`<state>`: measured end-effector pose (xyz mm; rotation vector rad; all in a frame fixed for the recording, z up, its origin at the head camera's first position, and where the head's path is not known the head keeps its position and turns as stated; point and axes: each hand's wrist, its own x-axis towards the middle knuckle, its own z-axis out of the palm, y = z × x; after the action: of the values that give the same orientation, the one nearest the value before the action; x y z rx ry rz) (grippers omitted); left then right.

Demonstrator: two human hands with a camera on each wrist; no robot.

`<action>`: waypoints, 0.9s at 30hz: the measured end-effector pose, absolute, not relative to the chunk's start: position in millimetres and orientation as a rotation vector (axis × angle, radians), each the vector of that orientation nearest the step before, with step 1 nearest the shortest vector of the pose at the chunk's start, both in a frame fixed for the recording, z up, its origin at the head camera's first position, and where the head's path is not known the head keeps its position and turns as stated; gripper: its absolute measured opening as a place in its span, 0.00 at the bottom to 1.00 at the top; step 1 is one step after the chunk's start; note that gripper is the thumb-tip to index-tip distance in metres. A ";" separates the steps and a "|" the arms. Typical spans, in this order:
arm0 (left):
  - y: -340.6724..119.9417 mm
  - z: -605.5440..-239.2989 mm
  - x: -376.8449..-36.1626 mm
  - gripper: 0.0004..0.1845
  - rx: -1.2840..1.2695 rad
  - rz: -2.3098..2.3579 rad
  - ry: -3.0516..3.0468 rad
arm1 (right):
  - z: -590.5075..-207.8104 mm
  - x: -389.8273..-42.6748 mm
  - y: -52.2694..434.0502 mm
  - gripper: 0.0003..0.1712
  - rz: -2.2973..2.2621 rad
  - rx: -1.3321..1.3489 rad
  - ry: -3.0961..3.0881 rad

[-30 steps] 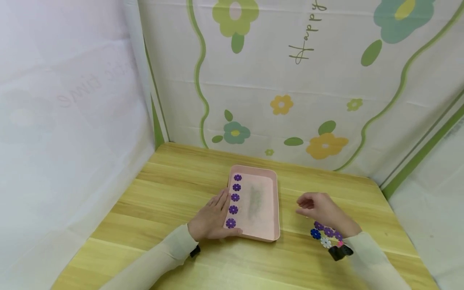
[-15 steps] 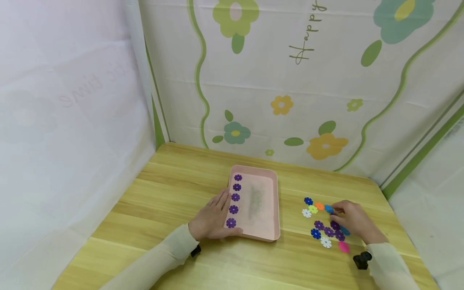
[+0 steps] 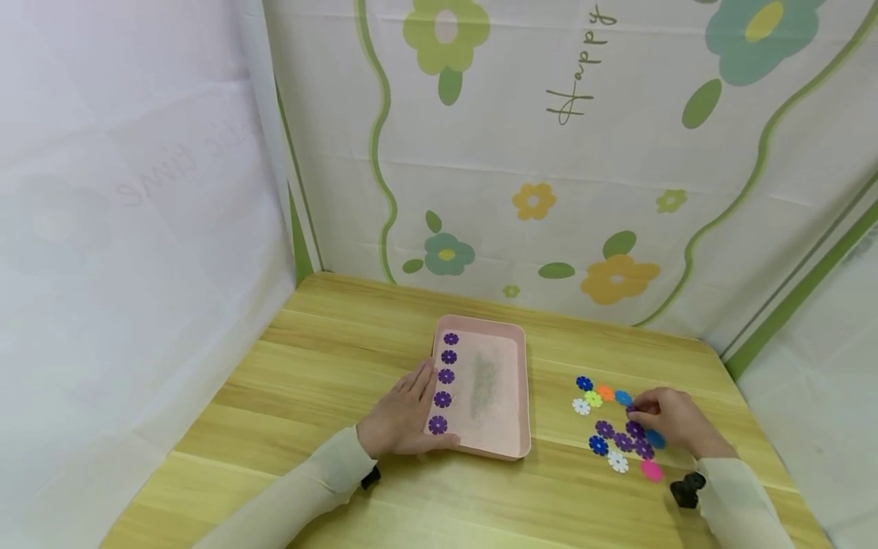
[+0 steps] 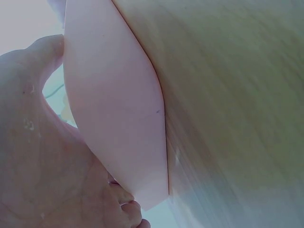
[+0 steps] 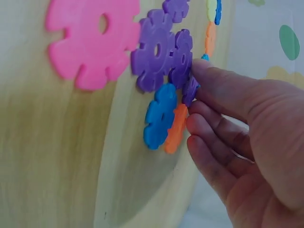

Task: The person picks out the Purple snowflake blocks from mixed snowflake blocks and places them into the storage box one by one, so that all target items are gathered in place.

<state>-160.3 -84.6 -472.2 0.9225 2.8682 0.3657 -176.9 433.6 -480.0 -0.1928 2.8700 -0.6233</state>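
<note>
A flowery cloth [image 3: 549, 152] hangs behind the wooden table [image 3: 329, 366]. The left hand [image 3: 401, 415] lies flat, fingers straight, against the pink tray [image 3: 511, 366]. The right hand [image 3: 675, 419] curls its fingers [image 5: 223, 90] and pinches a purple flower [image 5: 190, 90] in the pile of flowers [image 3: 617, 427] right of the tray.

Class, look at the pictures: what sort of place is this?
Probably a child's play corner: a light wooden table, flower-printed cloth walls, a pink plastic tray and coloured flower-shaped plastic discs.
</note>
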 end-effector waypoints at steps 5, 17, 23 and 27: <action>-84.9 -473.1 -160.9 0.65 0.914 0.364 2.869 | -478.8 -180.3 434.6 0.11 -0.699 -0.159 2.831; -84.1 -471.7 -162.8 0.65 0.942 0.358 2.879 | -459.3 -190.2 433.1 0.04 -0.643 -0.277 2.810; -84.1 -472.0 -162.8 0.65 0.941 0.359 2.873 | -441.5 -202.8 420.0 0.06 -0.652 -0.392 2.709; -84.3 -472.5 -162.9 0.64 0.948 0.354 2.875 | -428.4 -217.3 401.5 0.07 -0.633 -0.446 2.686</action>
<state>-162.9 -84.3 -472.5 0.9482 2.8749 0.3544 -217.3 401.5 -428.4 -0.4465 2.6864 -0.6329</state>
